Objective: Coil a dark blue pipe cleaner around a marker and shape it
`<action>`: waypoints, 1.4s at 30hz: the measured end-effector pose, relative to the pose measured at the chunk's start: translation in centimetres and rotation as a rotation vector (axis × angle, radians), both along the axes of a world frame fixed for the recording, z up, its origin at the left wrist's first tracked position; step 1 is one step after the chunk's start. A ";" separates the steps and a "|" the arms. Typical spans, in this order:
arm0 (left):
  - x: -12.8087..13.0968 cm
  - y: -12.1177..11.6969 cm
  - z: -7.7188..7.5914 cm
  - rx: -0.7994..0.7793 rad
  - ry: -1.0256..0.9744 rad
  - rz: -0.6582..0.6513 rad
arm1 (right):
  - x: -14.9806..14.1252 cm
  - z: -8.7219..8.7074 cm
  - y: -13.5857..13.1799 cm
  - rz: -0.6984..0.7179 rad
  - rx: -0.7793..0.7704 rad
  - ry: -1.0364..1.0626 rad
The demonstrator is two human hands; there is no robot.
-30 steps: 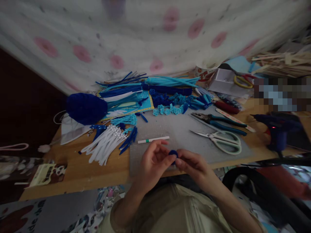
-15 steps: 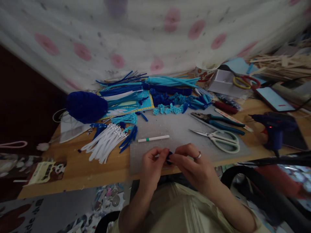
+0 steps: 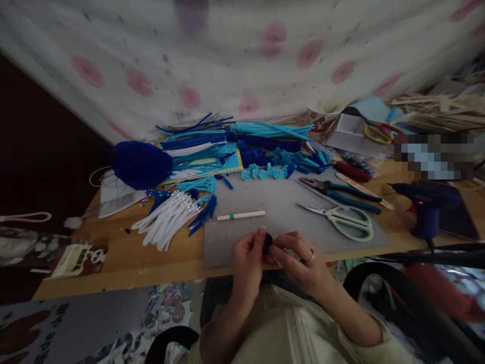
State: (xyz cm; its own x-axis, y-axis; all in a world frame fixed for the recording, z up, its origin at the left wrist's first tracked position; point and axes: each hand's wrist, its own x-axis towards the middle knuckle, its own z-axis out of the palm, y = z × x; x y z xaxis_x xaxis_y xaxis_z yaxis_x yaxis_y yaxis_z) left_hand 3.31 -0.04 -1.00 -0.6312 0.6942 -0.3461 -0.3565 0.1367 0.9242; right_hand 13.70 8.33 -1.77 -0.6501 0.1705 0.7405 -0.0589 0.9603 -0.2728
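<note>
The bare left hand [image 3: 247,260] and right hand [image 3: 303,263] partly hide a small rounded dark-blue piece [image 3: 268,241]; pixelation blurs a pale-blue slanted shape [image 3: 428,157].

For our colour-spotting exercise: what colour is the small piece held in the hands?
The small piece is dark blue, as the head view shows.

The middle of the wooden table [image 3: 151,265] is covered by a grey mat [image 3: 242,194], on which a white stick [image 3: 246,215] with a green band, pale-handled scissors [image 3: 330,214] and blue-handled pliers [image 3: 332,187] are laid. White strips [image 3: 161,225] topped with pearly beads are bundled on the wood left of the mat, and a panda-printed packet [image 3: 78,260] is placed at the left edge. Toward the back, a yellow-bordered blue card [image 3: 233,162] is partly hidden by blue and white stems [image 3: 197,151].
</note>
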 end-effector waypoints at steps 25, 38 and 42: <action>-1.1 -0.5 0.8 0.096 1.230 0.366 | -2.6 4.8 -1.6 0.011 -0.614 -0.168; -1.7 -0.8 1.8 0.147 0.729 0.191 | -3.5 4.2 -2.7 0.301 -1.654 -0.013; -2.3 -0.9 2.9 0.157 0.440 -0.007 | -3.0 3.7 -2.1 0.060 -1.250 0.032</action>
